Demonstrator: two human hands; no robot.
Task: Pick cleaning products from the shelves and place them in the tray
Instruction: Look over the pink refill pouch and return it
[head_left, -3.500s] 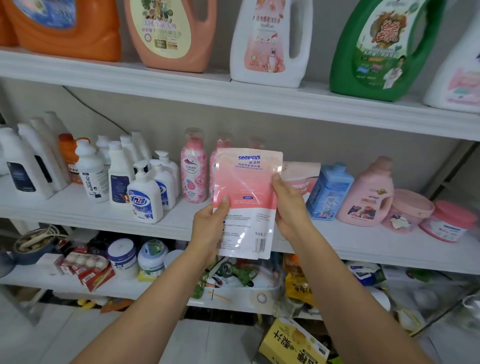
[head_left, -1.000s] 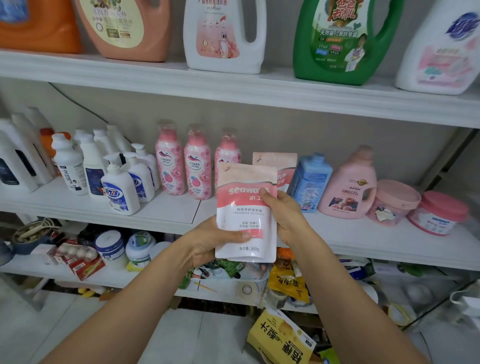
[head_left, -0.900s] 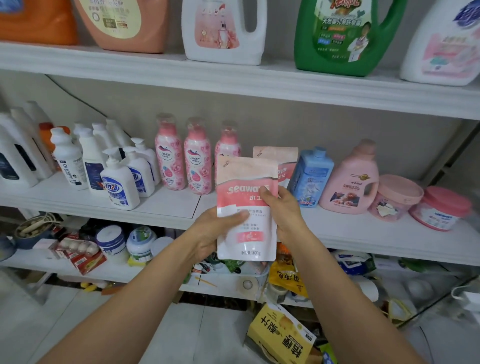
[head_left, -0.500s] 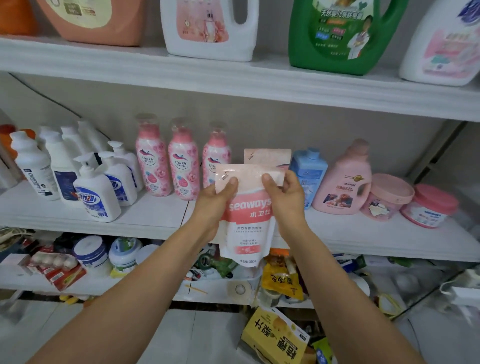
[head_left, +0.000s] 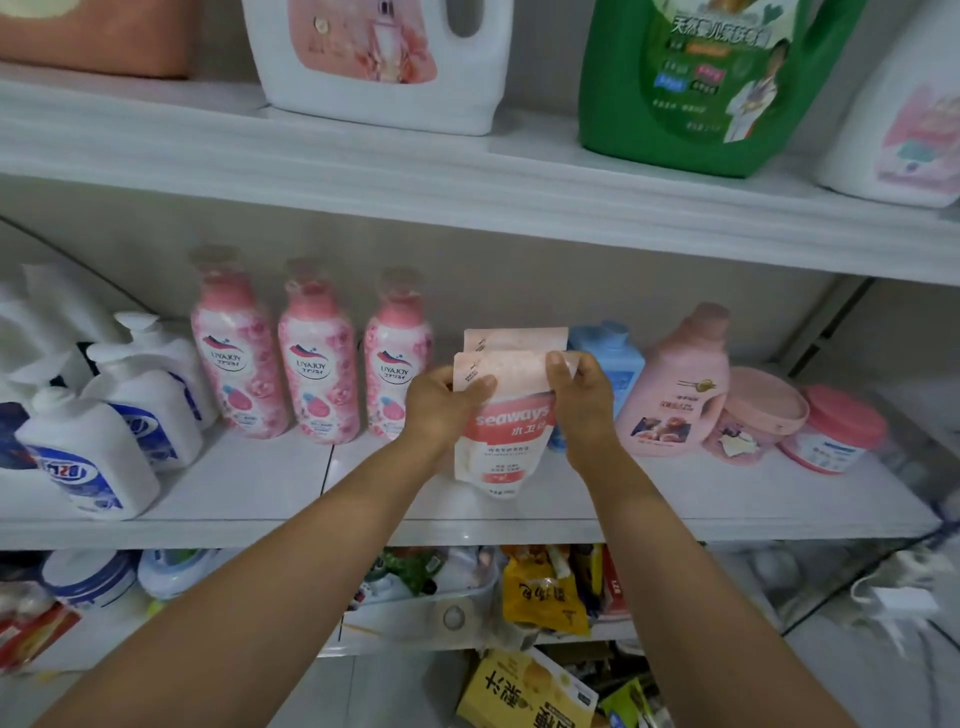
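A pink and white "seaways" refill pouch (head_left: 500, 447) stands upright over the middle shelf (head_left: 249, 483), its bottom at the shelf surface. My left hand (head_left: 441, 410) pinches its top left corner and my right hand (head_left: 582, 400) pinches its top right corner. A second, similar pouch (head_left: 514, 339) stands right behind it. No tray is in view.
Three pink UYAJOY bottles (head_left: 317, 364) stand left of the pouch, white pump bottles (head_left: 104, 441) further left. A blue bottle (head_left: 618, 364), a pink jug (head_left: 680, 389) and two pink tubs (head_left: 831, 431) stand to the right. Large jugs (head_left: 696, 83) line the top shelf; clutter fills the lower shelf.
The pouch was held chest-high with its back label facing me, then turned front-forward. Both hands shifted to its top corners and moved it forward and down onto the middle shelf.
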